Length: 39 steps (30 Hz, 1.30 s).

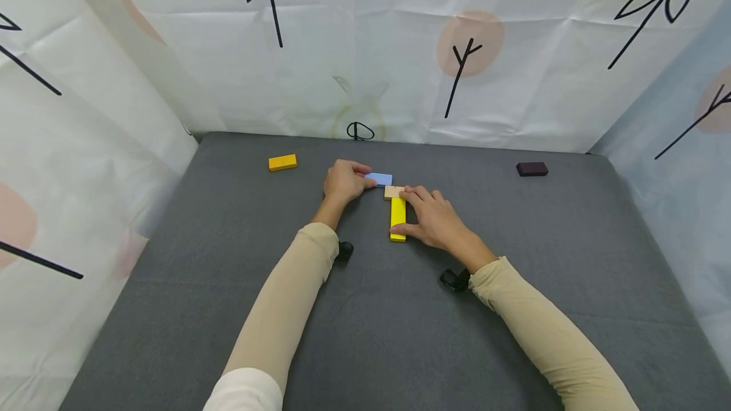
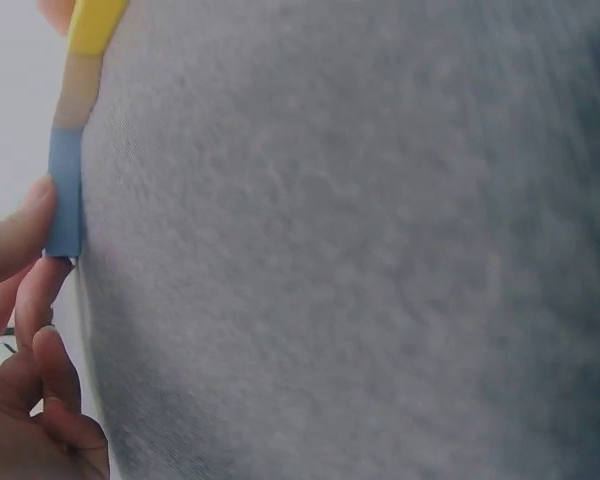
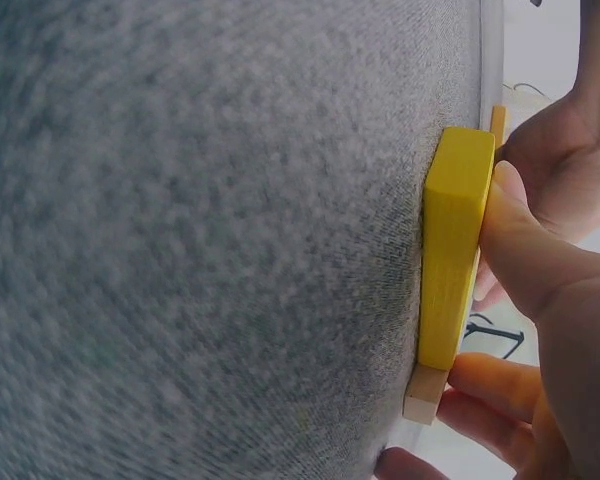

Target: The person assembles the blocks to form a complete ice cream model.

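Head view: bright, even, diffuse illumination. The white patterned backdrop (image 1: 514, 100) is pale, turning bluish along the right side panel (image 1: 685, 208); the matte grey tabletop (image 1: 365, 335) bears soft-edged shadows beside the sleeves (image 1: 285, 297). Left wrist view: duller and hazy, with the surface texture softly blurred, the right margin darkened, and the tabletop's edge bowed, consistent with lens distortion; the blue block (image 2: 66, 195) is slightly soft in outline. Right wrist view: washed-out background at right, blurred, darker foreground at left, and the yellow block (image 3: 455, 250) comparatively crisp.
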Each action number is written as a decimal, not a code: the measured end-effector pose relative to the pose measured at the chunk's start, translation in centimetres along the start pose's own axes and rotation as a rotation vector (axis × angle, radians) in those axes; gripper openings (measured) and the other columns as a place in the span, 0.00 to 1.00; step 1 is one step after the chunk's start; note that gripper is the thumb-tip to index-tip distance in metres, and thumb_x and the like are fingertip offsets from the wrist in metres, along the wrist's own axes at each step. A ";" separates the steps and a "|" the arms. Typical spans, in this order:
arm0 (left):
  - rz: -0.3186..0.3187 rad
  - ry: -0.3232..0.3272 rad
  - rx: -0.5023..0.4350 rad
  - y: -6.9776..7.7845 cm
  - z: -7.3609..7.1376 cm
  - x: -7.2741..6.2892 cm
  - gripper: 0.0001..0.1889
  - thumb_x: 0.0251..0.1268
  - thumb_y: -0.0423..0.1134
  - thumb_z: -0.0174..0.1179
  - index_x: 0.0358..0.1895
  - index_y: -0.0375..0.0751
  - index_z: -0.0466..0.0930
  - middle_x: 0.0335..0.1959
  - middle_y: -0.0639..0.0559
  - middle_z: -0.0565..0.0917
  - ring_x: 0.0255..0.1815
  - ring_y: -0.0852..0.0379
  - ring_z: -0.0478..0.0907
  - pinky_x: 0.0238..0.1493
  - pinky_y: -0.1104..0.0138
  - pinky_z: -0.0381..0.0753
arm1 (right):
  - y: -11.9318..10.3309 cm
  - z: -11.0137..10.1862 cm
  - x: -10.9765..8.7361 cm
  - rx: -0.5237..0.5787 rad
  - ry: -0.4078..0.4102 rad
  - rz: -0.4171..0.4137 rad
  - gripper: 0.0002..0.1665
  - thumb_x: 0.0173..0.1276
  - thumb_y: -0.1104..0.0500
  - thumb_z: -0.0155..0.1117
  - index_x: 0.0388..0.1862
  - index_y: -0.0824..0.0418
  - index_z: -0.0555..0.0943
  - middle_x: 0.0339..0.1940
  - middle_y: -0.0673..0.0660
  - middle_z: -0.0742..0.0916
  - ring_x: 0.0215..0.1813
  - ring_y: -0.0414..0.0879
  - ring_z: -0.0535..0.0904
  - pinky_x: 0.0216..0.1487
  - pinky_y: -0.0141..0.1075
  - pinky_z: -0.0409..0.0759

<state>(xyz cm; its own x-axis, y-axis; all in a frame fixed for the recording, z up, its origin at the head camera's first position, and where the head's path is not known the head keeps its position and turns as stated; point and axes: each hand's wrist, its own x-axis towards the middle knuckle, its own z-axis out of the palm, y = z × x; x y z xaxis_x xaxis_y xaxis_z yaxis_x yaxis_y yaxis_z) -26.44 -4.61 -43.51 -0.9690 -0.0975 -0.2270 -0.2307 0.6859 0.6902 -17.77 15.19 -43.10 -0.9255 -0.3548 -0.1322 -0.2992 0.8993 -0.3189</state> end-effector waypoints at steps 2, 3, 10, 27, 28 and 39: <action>0.003 -0.012 0.007 0.2 0.1 -0.1 0.15 0.59 0.46 0.75 0.50 0.53 0.91 0.44 0.53 0.91 0.51 0.52 0.83 0.59 0.53 0.78 | 0.0 0.0 0.0 -0.001 0.001 0.000 0.51 0.65 0.32 0.67 0.79 0.56 0.66 0.78 0.58 0.70 0.67 0.65 0.71 0.68 0.61 0.72; 0.004 -0.017 0.006 0.3 0.1 -0.1 0.15 0.60 0.46 0.75 0.50 0.53 0.91 0.44 0.53 0.91 0.51 0.51 0.83 0.59 0.53 0.78 | 0.0 0.0 0.0 -0.001 0.002 -0.001 0.51 0.65 0.32 0.67 0.79 0.56 0.66 0.78 0.58 0.70 0.67 0.65 0.71 0.68 0.61 0.72; 0.034 -0.085 0.060 0.9 0.5 -0.3 0.14 0.67 0.44 0.69 0.55 0.54 0.89 0.49 0.54 0.89 0.53 0.52 0.81 0.58 0.56 0.78 | 0.1 0.0 0.0 -0.002 0.001 -0.003 0.51 0.65 0.32 0.67 0.79 0.56 0.67 0.78 0.58 0.70 0.67 0.65 0.71 0.68 0.62 0.72; 0.065 -0.123 0.062 1.7 1.5 -0.8 0.13 0.74 0.43 0.62 0.57 0.58 0.88 0.64 0.52 0.85 0.68 0.50 0.77 0.66 0.53 0.77 | 0.1 0.0 0.0 0.008 -0.007 0.008 0.50 0.66 0.32 0.67 0.79 0.55 0.67 0.78 0.58 0.71 0.68 0.65 0.70 0.69 0.62 0.71; 0.063 -0.124 0.057 1.8 1.6 -0.9 0.13 0.75 0.43 0.62 0.57 0.58 0.88 0.65 0.52 0.84 0.69 0.50 0.77 0.67 0.53 0.77 | 0.1 0.0 0.0 0.007 -0.008 0.009 0.50 0.65 0.32 0.67 0.79 0.55 0.67 0.78 0.58 0.71 0.68 0.65 0.70 0.69 0.62 0.71; 0.059 -0.118 0.035 2.0 2.1 -1.1 0.13 0.75 0.42 0.61 0.56 0.56 0.88 0.65 0.51 0.84 0.69 0.49 0.77 0.68 0.52 0.77 | 0.2 0.0 0.0 0.014 -0.015 0.012 0.50 0.66 0.32 0.68 0.79 0.54 0.67 0.78 0.58 0.70 0.70 0.65 0.70 0.70 0.63 0.70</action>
<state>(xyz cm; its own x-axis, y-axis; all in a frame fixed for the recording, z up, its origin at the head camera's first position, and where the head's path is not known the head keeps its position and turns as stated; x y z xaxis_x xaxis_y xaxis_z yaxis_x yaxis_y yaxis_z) -25.64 -1.62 -43.25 -0.9631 0.0281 -0.2676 -0.1685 0.7126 0.6810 -17.79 15.35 -43.20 -0.9254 -0.3479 -0.1503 -0.2846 0.8999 -0.3306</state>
